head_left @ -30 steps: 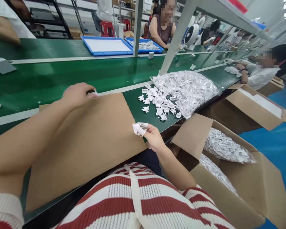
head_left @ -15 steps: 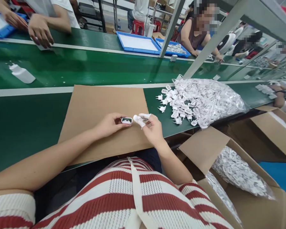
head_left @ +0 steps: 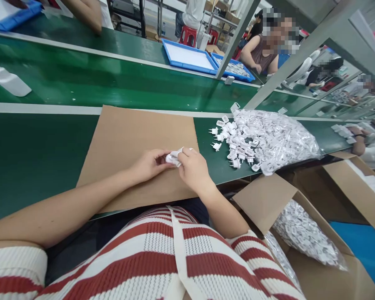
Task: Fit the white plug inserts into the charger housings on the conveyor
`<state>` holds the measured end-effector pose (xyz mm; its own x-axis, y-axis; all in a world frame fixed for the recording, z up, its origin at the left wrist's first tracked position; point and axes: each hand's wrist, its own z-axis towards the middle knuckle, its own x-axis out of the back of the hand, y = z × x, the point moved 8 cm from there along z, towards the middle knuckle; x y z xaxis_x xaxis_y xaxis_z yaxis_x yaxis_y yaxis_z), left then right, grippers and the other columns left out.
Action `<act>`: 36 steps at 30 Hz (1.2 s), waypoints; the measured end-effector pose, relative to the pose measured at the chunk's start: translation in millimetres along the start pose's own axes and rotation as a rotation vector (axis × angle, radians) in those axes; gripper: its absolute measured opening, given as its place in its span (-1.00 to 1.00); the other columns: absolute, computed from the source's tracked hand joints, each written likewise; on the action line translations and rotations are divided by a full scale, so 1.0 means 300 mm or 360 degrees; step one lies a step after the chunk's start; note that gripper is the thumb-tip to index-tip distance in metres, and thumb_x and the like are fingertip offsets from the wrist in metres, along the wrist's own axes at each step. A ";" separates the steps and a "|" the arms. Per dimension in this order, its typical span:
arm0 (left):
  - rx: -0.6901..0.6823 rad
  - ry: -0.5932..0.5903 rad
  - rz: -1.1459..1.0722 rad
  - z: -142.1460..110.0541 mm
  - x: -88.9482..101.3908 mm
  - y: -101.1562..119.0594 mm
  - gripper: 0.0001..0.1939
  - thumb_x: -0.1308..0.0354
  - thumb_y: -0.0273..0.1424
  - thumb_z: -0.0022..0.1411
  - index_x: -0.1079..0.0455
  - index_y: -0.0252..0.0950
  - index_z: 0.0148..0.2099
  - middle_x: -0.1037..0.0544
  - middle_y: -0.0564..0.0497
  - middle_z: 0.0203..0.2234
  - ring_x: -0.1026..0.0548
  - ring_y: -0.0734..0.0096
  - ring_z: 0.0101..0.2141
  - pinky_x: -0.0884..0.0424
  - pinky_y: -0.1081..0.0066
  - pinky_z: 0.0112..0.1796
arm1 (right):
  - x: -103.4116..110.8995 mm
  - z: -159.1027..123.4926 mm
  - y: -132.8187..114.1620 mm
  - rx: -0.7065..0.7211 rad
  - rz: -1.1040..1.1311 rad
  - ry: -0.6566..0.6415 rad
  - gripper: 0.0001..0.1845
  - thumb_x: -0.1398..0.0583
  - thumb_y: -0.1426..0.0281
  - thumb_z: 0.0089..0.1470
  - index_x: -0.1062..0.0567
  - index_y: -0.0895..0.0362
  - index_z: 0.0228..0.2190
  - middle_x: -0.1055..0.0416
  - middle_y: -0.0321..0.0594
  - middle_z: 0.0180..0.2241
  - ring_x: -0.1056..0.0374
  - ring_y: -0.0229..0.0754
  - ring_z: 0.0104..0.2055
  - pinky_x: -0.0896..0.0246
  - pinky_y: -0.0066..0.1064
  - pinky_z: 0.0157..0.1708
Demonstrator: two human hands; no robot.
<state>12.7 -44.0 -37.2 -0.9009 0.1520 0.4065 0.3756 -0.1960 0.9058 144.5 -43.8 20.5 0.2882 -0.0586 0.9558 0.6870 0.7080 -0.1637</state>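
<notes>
My left hand (head_left: 148,163) and my right hand (head_left: 192,168) meet over a brown cardboard sheet (head_left: 128,137) on the green bench. Together they pinch a small white charger housing (head_left: 171,158); the left fingers grip its left end, the right fingers press a white plug piece against its other end. The right fingertips wear white finger cots. To the right lies a heap of white plug parts (head_left: 237,141) spilling from a clear plastic bag (head_left: 278,137).
A green conveyor belt (head_left: 112,83) runs behind the sheet, with a white charger (head_left: 11,82) on it at left. Blue trays (head_left: 189,56) sit beyond. Open cartons (head_left: 303,233) with bagged parts stand at my right. Other people work across the belt and along it.
My left hand came back from the belt with the white housing. Both hands then closed together, and the right hand's plug piece now touches the housing.
</notes>
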 end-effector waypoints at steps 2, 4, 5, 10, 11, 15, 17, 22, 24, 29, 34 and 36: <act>-0.0037 0.0011 0.0044 -0.001 0.004 0.010 -0.56 -0.32 -0.09 0.31 -0.54 -0.27 0.10 -0.57 0.02 -0.33 -0.39 0.39 -0.42 -0.33 0.37 -0.32 | 0.002 0.004 -0.008 0.0003 -0.0012 -0.0013 -0.67 -0.09 0.58 0.24 -0.56 0.13 -0.07 -0.49 -0.07 -0.17 -0.33 -0.02 -0.17 -0.19 -0.27 -0.21; -0.0067 0.0022 0.0086 -0.003 0.007 0.022 -0.56 -0.31 -0.09 0.32 -0.53 -0.25 0.11 -0.57 0.02 -0.33 -0.40 0.38 -0.42 -0.33 0.37 -0.32 | -0.002 0.009 -0.001 -0.0017 0.0057 -0.0026 -0.67 -0.10 0.59 0.22 -0.56 0.13 -0.08 -0.50 -0.08 -0.17 -0.36 -0.03 -0.17 -0.23 -0.28 -0.21; -0.0078 0.0035 0.0109 -0.004 0.010 0.026 -0.55 -0.31 -0.08 0.32 -0.54 -0.25 0.11 -0.57 0.02 -0.33 -0.40 0.37 -0.42 -0.34 0.37 -0.32 | -0.005 0.012 0.010 -0.0036 0.0136 -0.0023 -0.67 -0.11 0.59 0.20 -0.57 0.12 -0.10 -0.51 -0.10 -0.17 -0.38 -0.04 -0.17 -0.25 -0.29 -0.20; -0.0103 0.0035 0.0314 -0.011 0.007 0.015 -0.45 -0.25 -0.04 0.36 -0.44 -0.22 0.26 -0.56 0.01 -0.31 -0.44 0.32 -0.37 -0.37 0.34 -0.26 | 0.047 -0.004 0.134 -0.0295 0.0851 0.0432 -0.75 -0.15 0.43 0.29 -0.57 0.04 -0.06 -0.53 -0.16 -0.12 -0.47 -0.13 -0.10 -0.39 -0.32 -0.07; -0.0122 0.0047 0.0354 -0.013 0.006 0.010 -0.41 -0.25 -0.03 0.37 -0.41 -0.21 0.30 -0.56 0.00 -0.30 -0.45 0.31 -0.36 -0.38 0.34 -0.24 | 0.065 -0.017 0.162 -0.0355 0.0942 0.0558 -0.75 -0.15 0.38 0.31 -0.56 0.03 -0.04 -0.53 -0.16 -0.10 -0.48 -0.14 -0.09 -0.41 -0.32 -0.04; -0.0196 0.0102 0.0457 -0.018 0.005 -0.005 -0.36 -0.24 -0.01 0.37 -0.33 -0.17 0.37 -0.56 -0.01 -0.26 -0.48 0.29 -0.30 -0.41 0.32 -0.18 | 0.101 -0.052 0.209 -0.0445 0.0961 0.0716 -0.75 -0.18 0.36 0.28 -0.59 0.02 -0.05 -0.54 -0.16 -0.11 -0.48 -0.14 -0.13 -0.42 -0.29 -0.04; -0.0197 0.0098 0.0474 -0.019 0.004 -0.011 -0.35 -0.24 0.00 0.37 -0.31 -0.16 0.38 -0.56 -0.01 -0.26 -0.48 0.29 -0.30 -0.43 0.31 -0.17 | 0.100 -0.059 0.208 -0.0430 0.0937 0.0692 -0.74 -0.17 0.39 0.27 -0.60 0.04 -0.05 -0.54 -0.16 -0.13 -0.47 -0.14 -0.14 -0.41 -0.29 -0.06; -0.0182 0.0085 0.0481 -0.019 0.006 -0.006 -0.32 -0.22 0.04 0.37 -0.29 -0.16 0.39 -0.56 -0.02 -0.24 -0.49 0.27 -0.29 -0.44 0.30 -0.16 | 0.078 -0.067 0.190 -0.0384 0.0910 0.0646 -0.67 -0.15 0.48 0.24 -0.58 0.06 -0.02 -0.53 -0.16 -0.11 -0.47 -0.12 -0.09 -0.40 -0.29 -0.02; -0.0178 0.0078 0.0469 -0.018 0.005 -0.004 -0.31 -0.22 0.05 0.37 -0.29 -0.15 0.39 -0.56 -0.02 -0.23 -0.49 0.27 -0.29 -0.44 0.30 -0.16 | 0.066 -0.062 0.170 -0.0341 0.0831 0.0564 -0.65 -0.13 0.50 0.23 -0.57 0.06 -0.01 -0.53 -0.14 -0.10 -0.46 -0.09 -0.04 -0.38 -0.27 0.01; -0.0194 0.0073 0.0417 -0.015 0.003 -0.001 -0.30 -0.22 0.05 0.36 -0.28 -0.18 0.39 -0.57 -0.04 -0.20 -0.50 0.26 -0.27 -0.44 0.28 -0.15 | 0.029 -0.037 0.089 -0.0158 0.0486 0.0262 -0.63 -0.10 0.55 0.22 -0.58 0.09 -0.04 -0.50 -0.10 -0.15 -0.40 -0.02 -0.05 -0.33 -0.25 -0.03; -0.0244 0.0073 0.0408 -0.016 0.002 0.008 -0.32 -0.21 0.02 0.39 -0.28 -0.18 0.39 -0.57 -0.04 -0.19 -0.49 0.27 -0.29 -0.43 0.28 -0.18 | 0.003 -0.011 0.044 -0.0063 0.0206 0.0123 -0.62 -0.08 0.60 0.17 -0.58 0.11 -0.10 -0.47 -0.10 -0.19 -0.34 0.00 -0.15 -0.24 -0.25 -0.17; -0.0251 0.0073 0.0413 -0.016 0.003 0.015 -0.33 -0.21 0.02 0.39 -0.28 -0.20 0.39 -0.57 -0.03 -0.22 -0.48 0.27 -0.31 -0.42 0.28 -0.20 | -0.007 -0.005 0.033 -0.0039 0.0121 0.0075 -0.67 -0.08 0.60 0.15 -0.57 0.10 -0.16 -0.47 -0.10 -0.21 -0.32 0.00 -0.17 -0.20 -0.24 -0.22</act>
<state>12.5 -49.4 -33.4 -0.7897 0.0337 0.6126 0.5592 -0.3712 0.7413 151.6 -37.7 16.5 0.3710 -0.0389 0.9278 0.6778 0.6943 -0.2419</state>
